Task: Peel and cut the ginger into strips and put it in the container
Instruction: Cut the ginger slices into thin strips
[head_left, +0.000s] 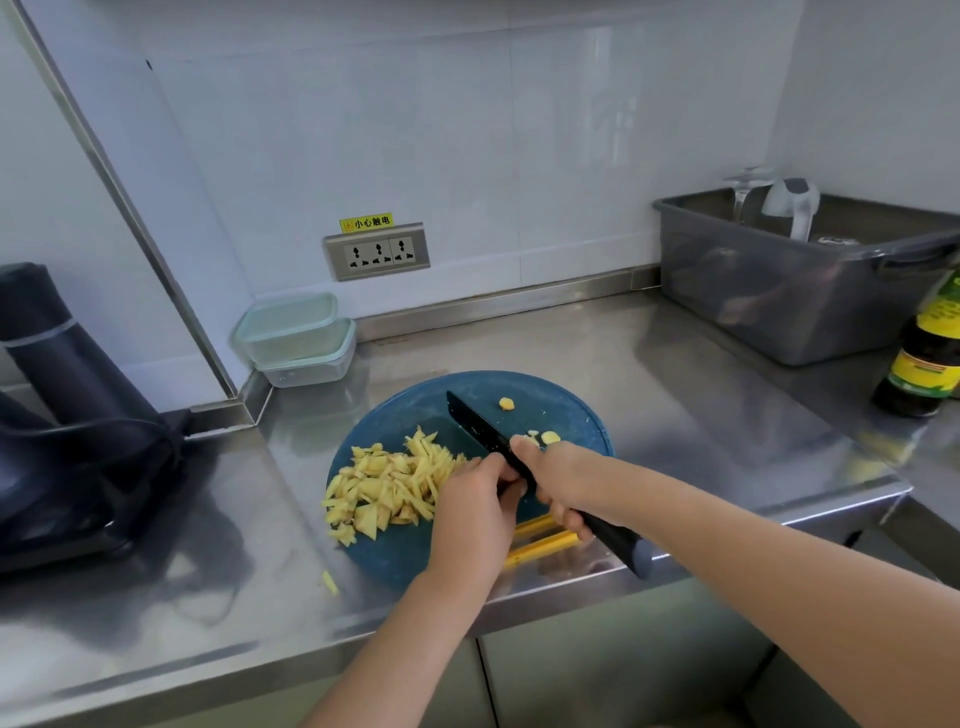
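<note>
A round blue cutting board (566, 415) lies on the steel counter. On its left half is a pile of pale yellow ginger strips (384, 483). My left hand (475, 512) sits at the pile's right end, fingers curled down on ginger right against the knife blade; what lies under the fingers is hidden. My right hand (558, 486) grips the handle of a black knife (475, 423), whose blade points away over the board. Two small ginger bits (506, 403) (548, 438) lie to the right of the blade. Two stacked clear containers (296, 338) stand at the back left.
A yellow peeler (543, 540) lies at the board's near edge, under my hands. A dark appliance with a cable (72, 441) fills the left. A grey tub (795, 280) and a sauce bottle (927, 358) stand at the right. One ginger scrap (330, 582) lies on the counter.
</note>
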